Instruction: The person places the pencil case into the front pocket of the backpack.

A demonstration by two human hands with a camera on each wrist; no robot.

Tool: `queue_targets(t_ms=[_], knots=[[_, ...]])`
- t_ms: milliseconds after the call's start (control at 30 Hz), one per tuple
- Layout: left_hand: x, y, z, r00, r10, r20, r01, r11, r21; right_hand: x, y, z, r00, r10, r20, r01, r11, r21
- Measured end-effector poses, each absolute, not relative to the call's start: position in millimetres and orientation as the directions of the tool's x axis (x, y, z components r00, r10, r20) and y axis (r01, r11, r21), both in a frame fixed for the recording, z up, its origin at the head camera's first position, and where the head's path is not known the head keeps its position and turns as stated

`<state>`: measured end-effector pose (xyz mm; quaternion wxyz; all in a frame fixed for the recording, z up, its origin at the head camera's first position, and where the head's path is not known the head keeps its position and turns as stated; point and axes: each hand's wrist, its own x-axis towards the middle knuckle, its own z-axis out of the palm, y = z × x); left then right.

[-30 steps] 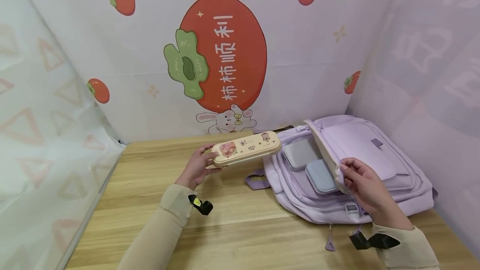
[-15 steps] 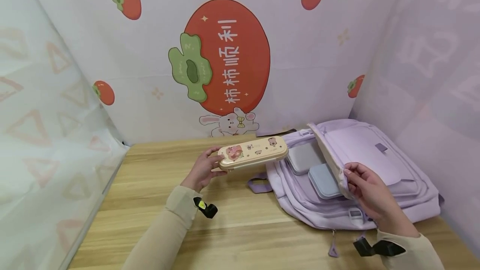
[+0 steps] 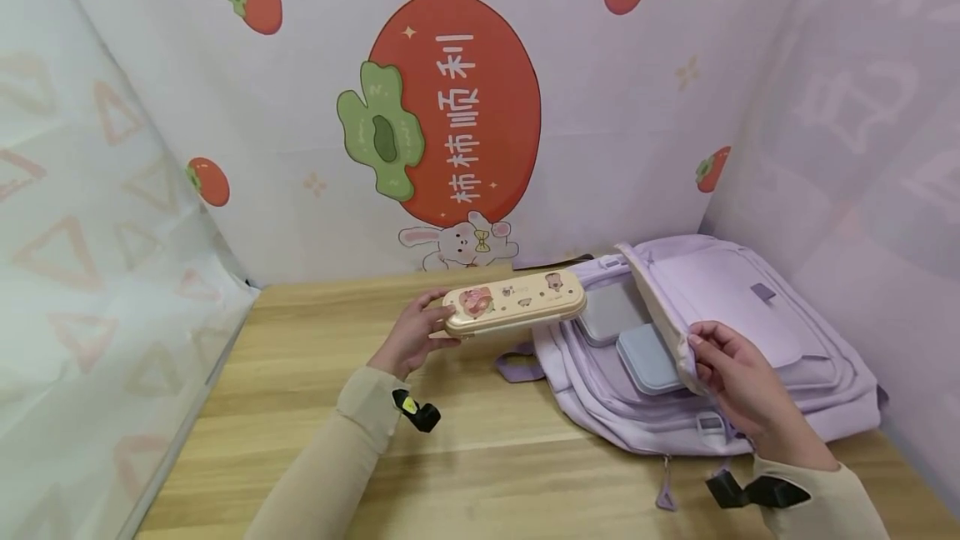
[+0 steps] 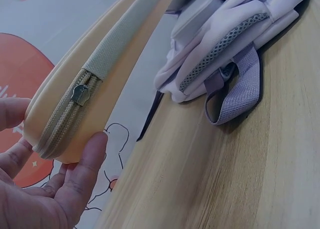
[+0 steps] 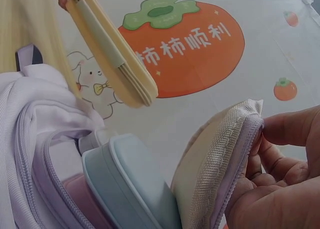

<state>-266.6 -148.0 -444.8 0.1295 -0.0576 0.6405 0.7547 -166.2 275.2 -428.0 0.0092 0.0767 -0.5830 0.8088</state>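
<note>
My left hand [image 3: 417,330] grips the left end of a cream zippered pencil case [image 3: 517,302] with cartoon stickers. The case is held above the table, its far end overlapping the edge of a lilac backpack [image 3: 750,290] in the head view. In the left wrist view, thumb and fingers clasp the case's end near its zipper pull [image 4: 80,94]. With my right hand [image 3: 738,373] I pinch the zippered edge of the backpack's front flap [image 5: 220,159], holding it up. Inside the opened pocket lie a grey case [image 3: 611,312] and a light blue case [image 3: 647,359].
The backpack lies on a wooden table [image 3: 465,473], near the right wall. A purple strap loop [image 3: 520,363] sticks out on its left, and a zipper pull [image 3: 665,497] hangs at the front. A printed cloth backdrop [image 3: 300,107] stands behind the table.
My left hand has carried the pencil case a little to the right, closer over the backpack's opening. The right hand keeps holding the flap up. The head view has shifted slightly.
</note>
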Motion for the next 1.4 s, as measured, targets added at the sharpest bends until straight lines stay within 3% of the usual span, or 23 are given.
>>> queue_targets(t_ms=[1400], knots=[[-268, -98, -451, -0.953, 0.156, -0.258, -0.283, -0.167, 0.945, -163, 273, -423, -0.99, -0.062, 0.128, -0.104, -0.289, -0.951]])
